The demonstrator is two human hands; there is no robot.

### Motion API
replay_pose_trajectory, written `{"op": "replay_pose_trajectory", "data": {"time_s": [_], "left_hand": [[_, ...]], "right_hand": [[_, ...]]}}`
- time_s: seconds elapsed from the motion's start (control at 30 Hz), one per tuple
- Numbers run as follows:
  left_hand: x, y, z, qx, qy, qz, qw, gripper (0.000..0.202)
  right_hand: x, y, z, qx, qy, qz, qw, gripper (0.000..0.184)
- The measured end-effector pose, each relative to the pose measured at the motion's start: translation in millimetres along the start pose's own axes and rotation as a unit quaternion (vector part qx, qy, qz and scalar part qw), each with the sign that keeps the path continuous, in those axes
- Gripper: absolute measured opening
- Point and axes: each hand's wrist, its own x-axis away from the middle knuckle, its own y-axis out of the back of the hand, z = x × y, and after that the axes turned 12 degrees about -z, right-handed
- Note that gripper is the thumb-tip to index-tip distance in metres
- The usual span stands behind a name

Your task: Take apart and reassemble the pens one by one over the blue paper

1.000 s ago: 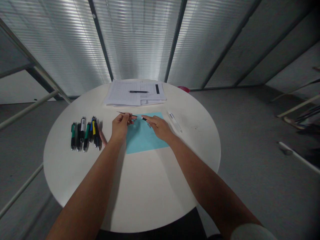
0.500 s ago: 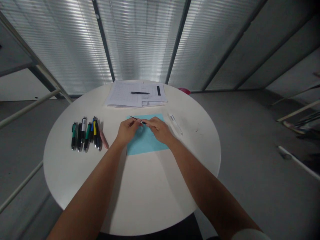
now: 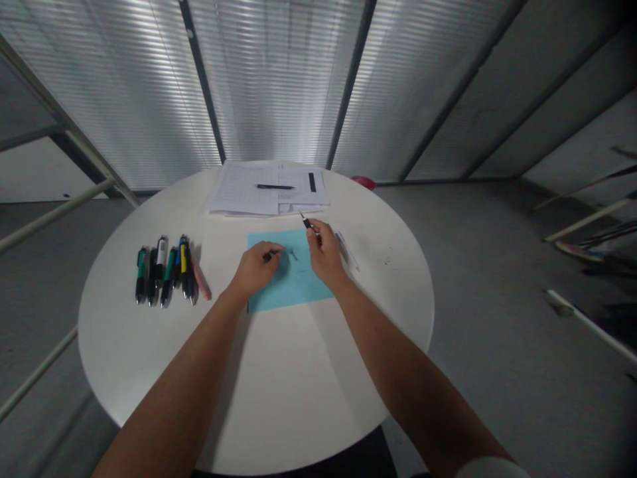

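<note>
My left hand (image 3: 256, 269) is closed on a small dark pen part (image 3: 269, 256), mostly hidden by the fingers, over the left side of a light blue sheet (image 3: 288, 292). At the sheet's right edge, my right hand (image 3: 326, 252) pinches a black pen piece (image 3: 307, 224) whose thin tip points up and away to the left. The hands are apart. Between them, a small dark mark or piece (image 3: 293, 255) shows on the blue sheet, too small to name. A white pen (image 3: 348, 252) lies just right of my right hand.
On the left of the round white table (image 3: 283, 385) several pens (image 3: 169, 269) lie in a row, with a pink pen-like item (image 3: 202, 280) at its end. Farther back are stacked papers (image 3: 243, 189) with a black pen (image 3: 275, 187) on top. Blinds stand behind.
My hands have separated from the pen they held together. The right moved up and right with the thin-tipped piece; the left keeps a dark part near the sheet.
</note>
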Motion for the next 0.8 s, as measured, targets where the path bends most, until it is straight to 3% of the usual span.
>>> {"op": "replay_pose_trajectory", "data": {"time_s": [0.1, 0.23, 0.53, 0.7, 0.8], "left_hand": [[0, -1.4, 5, -0.065, -0.065, 0.038, 0.995, 0.025], [0, -3.5, 11, -0.138, -0.134, 0.068, 0.979, 0.029], [10, -2.7, 0, -0.235, -0.175, 0.029, 0.956, 0.038], [14, -1.6, -3, -0.312, -0.177, 0.093, 0.929, 0.040], [13, -2.0, -2, -0.317, -0.171, 0.099, 0.927, 0.040]], "right_hand": [[0, 0, 1, 0.018, 0.007, -0.009, 1.000, 0.042], [1, 1, 4, 0.040, 0.009, 0.041, 0.998, 0.036], [2, -1, 2, 0.018, 0.020, 0.038, 0.999, 0.033], [1, -4, -1, 0.007, 0.021, 0.036, 0.999, 0.033], [1, -5, -2, 0.004, 0.020, 0.042, 0.999, 0.032]]}}
